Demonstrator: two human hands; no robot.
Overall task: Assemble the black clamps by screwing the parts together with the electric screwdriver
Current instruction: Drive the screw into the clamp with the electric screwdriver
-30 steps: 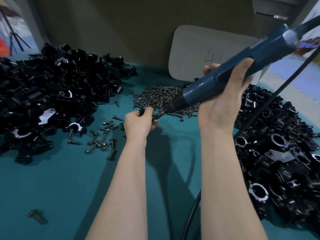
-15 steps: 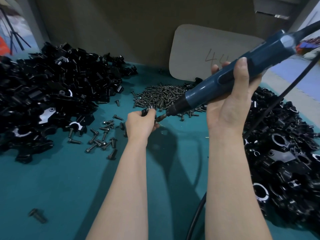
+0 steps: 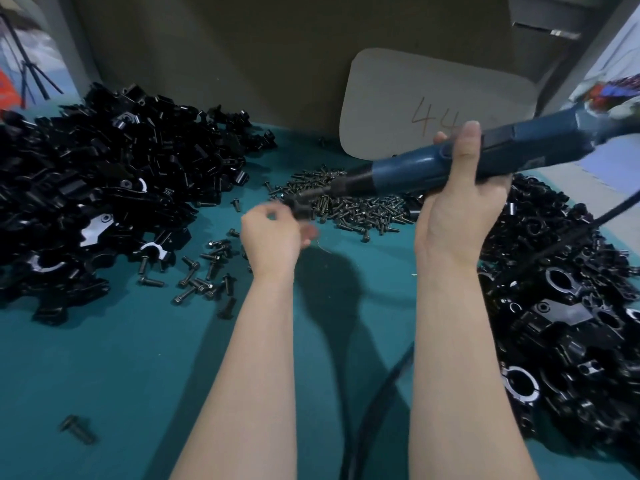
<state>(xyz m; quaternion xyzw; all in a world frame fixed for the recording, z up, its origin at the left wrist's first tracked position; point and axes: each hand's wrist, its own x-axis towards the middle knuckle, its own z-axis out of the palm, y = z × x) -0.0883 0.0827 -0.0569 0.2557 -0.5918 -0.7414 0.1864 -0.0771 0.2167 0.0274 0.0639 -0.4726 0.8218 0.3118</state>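
1. The right grip [image 3: 457, 216] is curled round the blue electric screwdriver [image 3: 502, 154], thumb across the barrel. It holds the tool nearly level above the teal bench [image 3: 138, 375], bit pointing left.
2. The left grip [image 3: 270, 237] pinches a small black clamp [image 3: 299, 208] between thumb and fingertips. Blur hides how the fingers lie.
3. The clamp is held in the air at the tip of the screwdriver's bit. Whether the two touch cannot be told.
4. A heap of screws [image 3: 356, 207] lies on the bench behind both hands. Loose screws [image 3: 207, 275] are scattered left of the left wrist, and a single screw [image 3: 78, 429] lies alone at the front left.
5. A left pile of clamp parts [image 3: 104, 174] and a right pile of clamp parts [image 3: 571, 306] flank the arms.
6. A black cable [image 3: 381, 393] crosses the bench between the forearms. A pale card [image 3: 433, 91] marked "44" leans at the back.
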